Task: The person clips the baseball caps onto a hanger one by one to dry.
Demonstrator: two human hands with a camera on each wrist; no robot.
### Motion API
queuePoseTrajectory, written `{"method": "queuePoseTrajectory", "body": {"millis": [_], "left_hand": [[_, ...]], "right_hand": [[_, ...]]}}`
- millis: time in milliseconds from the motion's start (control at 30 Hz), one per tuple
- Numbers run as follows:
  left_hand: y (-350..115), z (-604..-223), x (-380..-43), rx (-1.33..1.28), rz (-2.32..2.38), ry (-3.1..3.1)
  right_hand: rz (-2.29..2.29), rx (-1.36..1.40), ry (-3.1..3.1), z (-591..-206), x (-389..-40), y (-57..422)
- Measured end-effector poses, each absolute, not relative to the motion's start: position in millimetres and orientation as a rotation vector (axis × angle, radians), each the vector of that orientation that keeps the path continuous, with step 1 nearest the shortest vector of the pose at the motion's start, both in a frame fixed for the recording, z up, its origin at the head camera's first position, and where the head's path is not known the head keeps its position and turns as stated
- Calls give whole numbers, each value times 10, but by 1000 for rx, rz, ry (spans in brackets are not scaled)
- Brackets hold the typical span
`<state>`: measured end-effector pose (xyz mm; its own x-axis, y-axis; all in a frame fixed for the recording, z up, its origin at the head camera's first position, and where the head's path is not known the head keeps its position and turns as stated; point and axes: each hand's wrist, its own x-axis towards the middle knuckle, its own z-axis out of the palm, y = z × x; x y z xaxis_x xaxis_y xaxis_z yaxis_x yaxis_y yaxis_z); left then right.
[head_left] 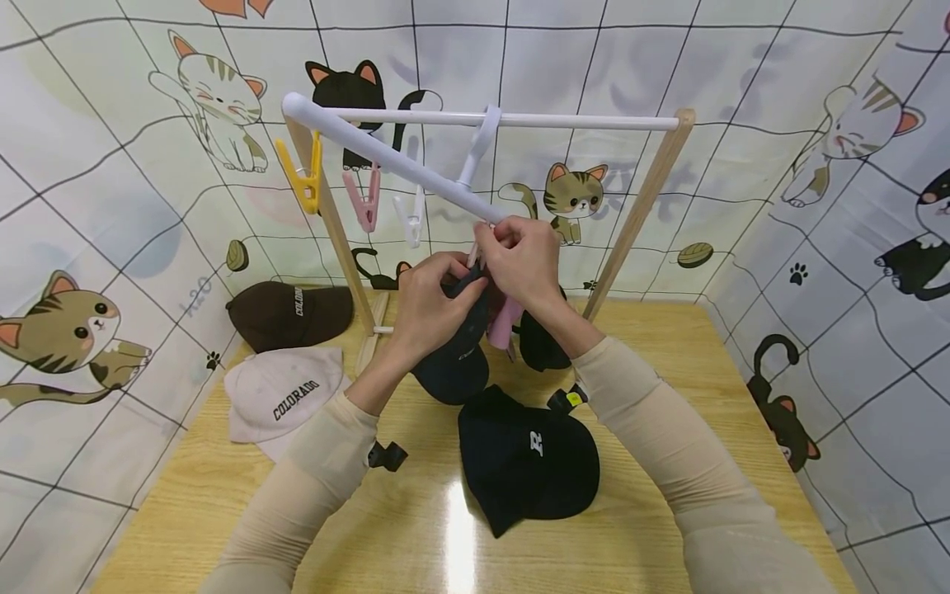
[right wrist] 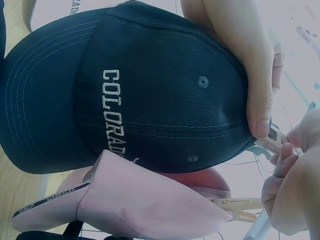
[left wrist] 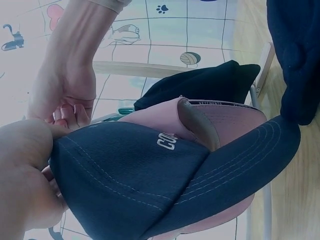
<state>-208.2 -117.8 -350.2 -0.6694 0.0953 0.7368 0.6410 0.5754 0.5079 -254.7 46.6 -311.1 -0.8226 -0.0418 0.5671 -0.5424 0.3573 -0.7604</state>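
My left hand (head_left: 434,305) grips the back edge of a dark navy cap (right wrist: 165,85) with COLORADO lettering, thumb lying along the fabric. The cap hangs brim down in the right wrist view. Just beneath the lavender hanger bar (head_left: 393,161), my right hand (head_left: 523,260) pinches a pale clothespin (right wrist: 272,141) at that same edge of the cap. Beside the navy cap, a pink cap (right wrist: 150,200) hangs from a beige clothespin (right wrist: 240,204). A black cap (left wrist: 200,82) hangs beyond the pink one.
The hanger hooks over the white rod (head_left: 586,122) of a wooden rack. Yellow (head_left: 304,177), pink (head_left: 364,200) and white (head_left: 411,216) clothespins dangle from its left part. On the table lie a black cap (head_left: 527,462), a pale COLORADO cap (head_left: 278,392) and a brown cap (head_left: 270,313).
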Motion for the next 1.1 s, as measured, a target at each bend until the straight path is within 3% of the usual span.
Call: {"method": "queuePoseTrajectory", "body": {"millis": [1100], "left_hand": [[-1210, -3371, -2116, -610, -1074, -2168]], "right_hand": [[1431, 509, -2168, -3125, -2557, 452]]}}
